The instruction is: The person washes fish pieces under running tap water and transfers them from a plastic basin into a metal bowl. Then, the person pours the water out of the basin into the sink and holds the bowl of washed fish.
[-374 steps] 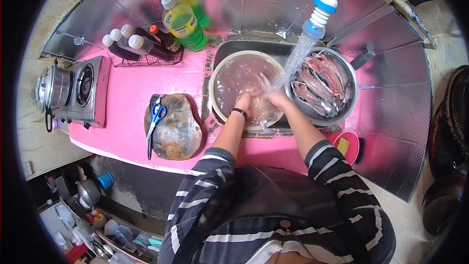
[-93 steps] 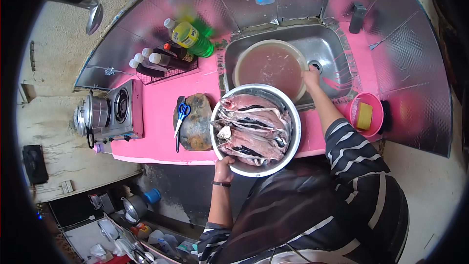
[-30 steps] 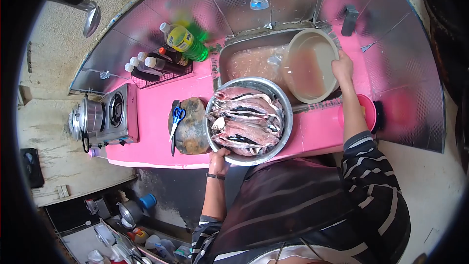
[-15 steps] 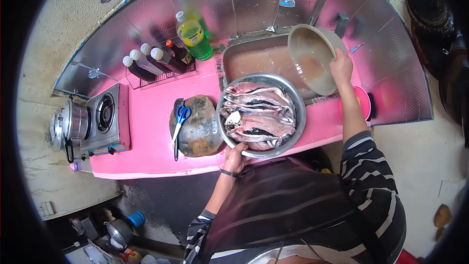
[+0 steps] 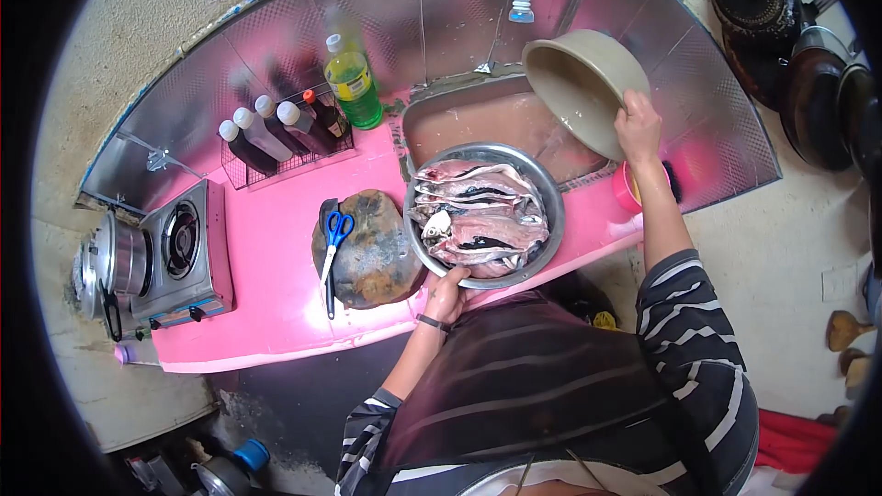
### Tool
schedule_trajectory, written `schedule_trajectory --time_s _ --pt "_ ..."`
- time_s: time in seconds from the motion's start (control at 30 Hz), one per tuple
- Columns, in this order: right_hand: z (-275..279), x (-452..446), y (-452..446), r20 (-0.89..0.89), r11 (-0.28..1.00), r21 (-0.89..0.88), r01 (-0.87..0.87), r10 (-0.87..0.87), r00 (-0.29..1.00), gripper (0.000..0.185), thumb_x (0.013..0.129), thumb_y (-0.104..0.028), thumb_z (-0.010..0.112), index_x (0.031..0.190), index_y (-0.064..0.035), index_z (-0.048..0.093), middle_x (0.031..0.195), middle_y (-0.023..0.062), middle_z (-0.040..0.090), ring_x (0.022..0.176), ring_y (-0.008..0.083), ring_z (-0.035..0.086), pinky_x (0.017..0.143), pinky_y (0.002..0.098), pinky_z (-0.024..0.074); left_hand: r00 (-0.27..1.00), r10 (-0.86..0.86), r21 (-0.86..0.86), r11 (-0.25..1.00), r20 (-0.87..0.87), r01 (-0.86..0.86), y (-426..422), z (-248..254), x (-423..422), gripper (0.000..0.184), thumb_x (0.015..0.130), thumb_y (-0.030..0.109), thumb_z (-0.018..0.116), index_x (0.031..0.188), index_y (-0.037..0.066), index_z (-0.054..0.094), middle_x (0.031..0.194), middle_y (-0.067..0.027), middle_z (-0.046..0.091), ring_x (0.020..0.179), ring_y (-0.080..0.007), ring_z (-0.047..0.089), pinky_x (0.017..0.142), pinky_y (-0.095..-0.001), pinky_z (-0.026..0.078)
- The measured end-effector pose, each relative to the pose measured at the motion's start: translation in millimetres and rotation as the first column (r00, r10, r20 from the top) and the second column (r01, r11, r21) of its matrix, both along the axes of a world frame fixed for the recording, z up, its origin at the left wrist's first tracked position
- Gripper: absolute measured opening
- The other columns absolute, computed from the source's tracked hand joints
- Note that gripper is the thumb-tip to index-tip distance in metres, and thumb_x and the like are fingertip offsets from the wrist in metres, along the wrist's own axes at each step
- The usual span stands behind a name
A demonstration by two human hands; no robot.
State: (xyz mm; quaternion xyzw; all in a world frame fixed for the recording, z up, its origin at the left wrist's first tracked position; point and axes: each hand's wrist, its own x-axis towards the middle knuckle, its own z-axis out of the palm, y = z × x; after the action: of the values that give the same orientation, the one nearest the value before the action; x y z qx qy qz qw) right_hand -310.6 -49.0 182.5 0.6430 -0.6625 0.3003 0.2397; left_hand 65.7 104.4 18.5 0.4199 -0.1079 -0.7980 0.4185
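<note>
- Left hand (image 5: 446,294) grips the metal bowl (image 5: 554,207) at its seven o'clock rim; opened fish (image 5: 487,220) lie inside.
- Right hand (image 5: 639,124) clasps the tilted plastic basin (image 5: 583,83) at its four o'clock edge.
- From the bowl: basin, one o'clock; sink (image 5: 505,88) with cloudy water (image 5: 459,135), twelve; scissors (image 5: 333,243) on the board (image 5: 378,248), about nine.

beige basin (image 5: 595,73) tipped steeply in the right hand (image 5: 638,124), cloudy water (image 5: 496,129) now across the sink (image 5: 464,95), tap (image 5: 521,2) no longer running
</note>
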Motion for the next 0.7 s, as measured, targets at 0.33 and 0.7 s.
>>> schedule_trajectory --time_s 0.33,0.7 --pt "-3 19 44 -0.116 0.995 -0.089 -0.047 0.037 0.993 0.012 0.076 -0.001 0.06 0.082 -0.0094 0.054 0.079 0.0128 0.055 0.072 0.037 0.061 0.061 0.0484 0.0502 0.998 -0.037 -0.062 0.998 -0.057 0.033 0 1 2 0.042 0.087 -0.002 0.049 0.126 -0.012 0.04 0.111 -0.0244 0.06 0.097 -0.0372 0.068 0.083 -0.0516 0.061" --pt "-35 22 70 -0.032 0.997 0.073 0.03 -0.028 0.999 0.014 0.075 -0.001 0.06 0.084 -0.0093 0.054 0.081 0.0135 0.054 0.072 0.0386 0.06 0.061 0.0497 0.0503 0.997 -0.058 -0.071 0.996 -0.047 0.055 -2 -10 2 0.041 0.087 -0.001 0.05 0.126 -0.01 0.042 0.111 -0.0239 0.061 0.097 -0.0387 0.067 0.087 -0.056 0.058"
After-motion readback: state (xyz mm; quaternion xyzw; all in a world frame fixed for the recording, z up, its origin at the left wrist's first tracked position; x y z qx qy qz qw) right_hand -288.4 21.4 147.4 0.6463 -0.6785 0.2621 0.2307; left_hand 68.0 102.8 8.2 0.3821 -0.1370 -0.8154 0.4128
